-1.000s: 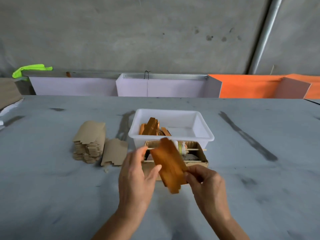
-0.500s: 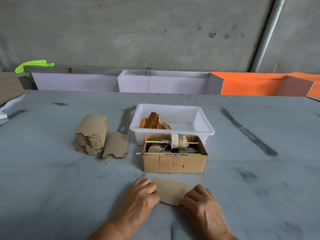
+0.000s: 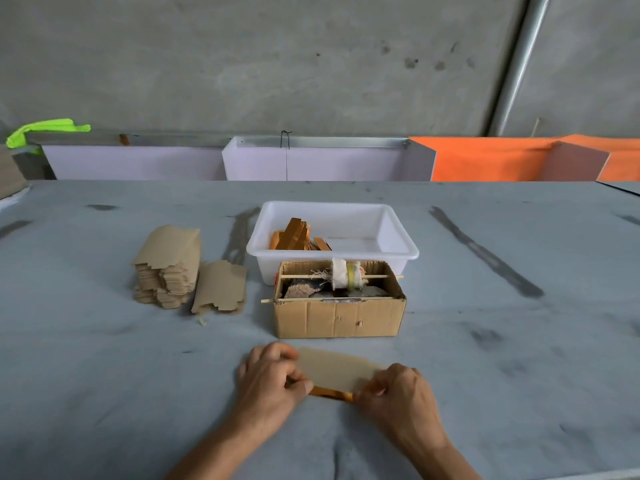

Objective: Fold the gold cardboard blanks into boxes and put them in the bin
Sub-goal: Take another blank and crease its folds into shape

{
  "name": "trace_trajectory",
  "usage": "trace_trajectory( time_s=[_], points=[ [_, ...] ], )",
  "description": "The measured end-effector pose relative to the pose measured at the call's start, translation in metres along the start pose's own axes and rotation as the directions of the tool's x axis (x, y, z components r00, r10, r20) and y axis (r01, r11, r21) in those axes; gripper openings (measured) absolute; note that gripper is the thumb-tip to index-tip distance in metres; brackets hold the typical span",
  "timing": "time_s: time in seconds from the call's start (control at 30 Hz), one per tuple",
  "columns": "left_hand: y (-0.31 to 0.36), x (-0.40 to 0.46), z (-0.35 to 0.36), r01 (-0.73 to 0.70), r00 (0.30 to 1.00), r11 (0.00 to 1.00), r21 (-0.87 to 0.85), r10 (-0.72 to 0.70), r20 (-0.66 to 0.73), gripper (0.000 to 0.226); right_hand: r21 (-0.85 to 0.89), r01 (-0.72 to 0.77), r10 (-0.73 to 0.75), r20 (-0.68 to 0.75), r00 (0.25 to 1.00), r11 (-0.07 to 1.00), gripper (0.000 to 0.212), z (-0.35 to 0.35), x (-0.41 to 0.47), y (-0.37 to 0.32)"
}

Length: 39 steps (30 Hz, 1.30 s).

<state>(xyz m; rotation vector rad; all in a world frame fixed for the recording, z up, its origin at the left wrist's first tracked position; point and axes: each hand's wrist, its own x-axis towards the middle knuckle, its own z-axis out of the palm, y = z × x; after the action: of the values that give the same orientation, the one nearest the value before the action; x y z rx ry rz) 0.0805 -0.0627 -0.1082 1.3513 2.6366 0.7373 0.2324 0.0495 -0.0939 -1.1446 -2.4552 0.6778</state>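
A cardboard blank [image 3: 334, 370] lies brown side up on the grey table near me, its gold edge lifted along the near side. My left hand [image 3: 272, 375] pinches its left end and my right hand [image 3: 398, 389] pinches its right end, thumbs under the raised gold edge. Behind stands a white plastic bin [image 3: 398, 237] with several folded gold boxes [image 3: 294, 235] in its left part. A stack of brown blanks [image 3: 169, 268] stands at the left, with a loose blank [image 3: 221, 287] leaning beside it.
An open corrugated carton [image 3: 337, 317] with a stick, a tape roll and scraps sits between the bin and my hands. Lilac and orange boards [image 3: 311, 162] line the table's far edge. A green cloth [image 3: 45, 129] lies far left.
The blank was held up gold side showing; it came down flat on the table, brown side up. Now both hands lift its near gold edge.
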Motion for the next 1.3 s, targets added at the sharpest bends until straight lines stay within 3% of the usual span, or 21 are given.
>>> trace_trajectory(
  time_s=[0.3, 0.53, 0.7, 0.77, 0.83, 0.9, 0.97, 1.1, 1.17, 1.3],
  points=[
    [0.007, 0.002, -0.008, 0.155, 0.987, 0.986, -0.053, -0.154, 0.039, 0.029, -0.028, -0.124, 0.126, 0.079, 0.989, 0.992, 0.008, -0.004, 0.008, -0.001],
    [0.004, 0.003, -0.013, 0.257, 0.966, 0.955, -0.146, -0.255, 0.033, 0.033, 0.044, -0.15, 0.15, 0.004, 0.989, 0.988, 0.013, 0.001, 0.004, 0.001],
    [0.004, 0.001, -0.013, 0.244, 0.967, 0.951, -0.188, -0.253, -0.025, 0.026, 0.104, -0.102, 0.101, 0.01, 0.995, 0.989, 0.017, 0.0, -0.004, -0.002],
    [0.009, -0.003, -0.013, 0.139, 0.981, 0.981, -0.135, -0.155, -0.117, 0.022, 0.103, -0.073, 0.073, -0.002, 0.997, 0.992, 0.026, 0.001, -0.006, -0.002],
    [0.011, -0.008, -0.01, -0.132, 0.97, 0.989, -0.066, 0.115, -0.215, 0.029, 0.111, -0.063, 0.064, -0.003, 0.998, 0.992, 0.035, 0.001, -0.009, -0.003],
    [0.016, -0.015, -0.011, -0.411, 0.886, 0.909, 0.064, 0.415, -0.206, 0.032, 0.118, -0.051, 0.052, -0.01, 0.999, 0.992, 0.03, 0.002, -0.012, -0.004],
    [0.02, -0.019, -0.012, -0.545, 0.817, 0.822, 0.168, 0.565, -0.117, 0.025, 0.091, -0.013, 0.019, -0.064, 0.998, 0.996, 0.017, 0.001, -0.016, -0.006],
    [0.023, -0.021, -0.016, -0.542, 0.831, 0.828, 0.141, 0.553, -0.053, 0.027, -0.145, 0.253, -0.278, -0.199, 0.94, 0.957, 0.017, 0.009, -0.023, -0.015],
    [0.022, -0.022, -0.018, -0.547, 0.829, 0.83, 0.112, 0.556, -0.069, 0.024, -0.115, 0.366, -0.381, -0.156, 0.911, 0.923, 0.021, 0.017, -0.028, -0.019],
    [0.014, -0.032, -0.023, -0.493, 0.861, 0.86, 0.127, 0.504, -0.066, 0.023, 0.049, 0.31, -0.301, -0.139, 0.943, 0.949, 0.031, 0.01, -0.029, -0.001]
  ],
)
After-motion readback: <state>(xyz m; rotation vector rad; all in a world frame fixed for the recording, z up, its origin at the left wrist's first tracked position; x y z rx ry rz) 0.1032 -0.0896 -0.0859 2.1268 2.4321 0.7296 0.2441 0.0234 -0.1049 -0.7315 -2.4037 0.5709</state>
